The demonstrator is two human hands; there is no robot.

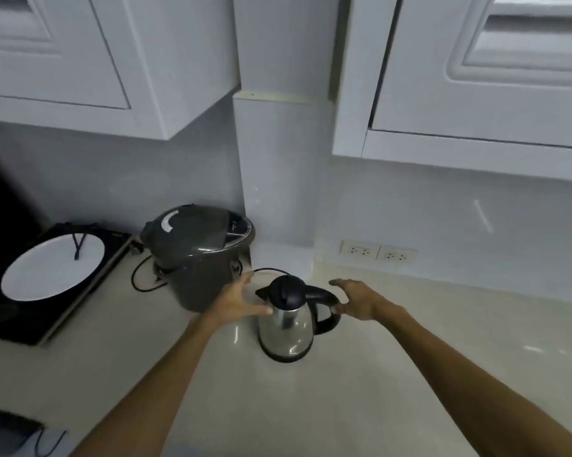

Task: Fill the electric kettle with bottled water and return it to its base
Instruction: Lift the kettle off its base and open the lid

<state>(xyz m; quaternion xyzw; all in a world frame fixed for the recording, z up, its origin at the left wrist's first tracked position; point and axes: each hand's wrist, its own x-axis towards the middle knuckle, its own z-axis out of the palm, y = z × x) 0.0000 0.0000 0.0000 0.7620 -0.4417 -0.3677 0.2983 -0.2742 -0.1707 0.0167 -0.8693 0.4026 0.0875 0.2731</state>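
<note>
A steel electric kettle (pixel 286 328) with a black lid and black handle stands upright on the pale counter, its spout pointing left. Its black base shows only as a dark ring under it. My left hand (pixel 237 301) is spread open just left of the kettle, the thumb tip touching or almost touching the steel body below the spout. My right hand (pixel 357 300) is open to the right, fingers apart, the thumb at the top of the handle. No water bottle is in view.
A dark grey rice cooker (pixel 195 255) stands behind and left of the kettle, its cord looping on the counter. Far left lies a black cooktop (pixel 70 311) with a white plate (pixel 52 267). Wall sockets (pixel 377 251) sit at the back right. White cabinets hang overhead.
</note>
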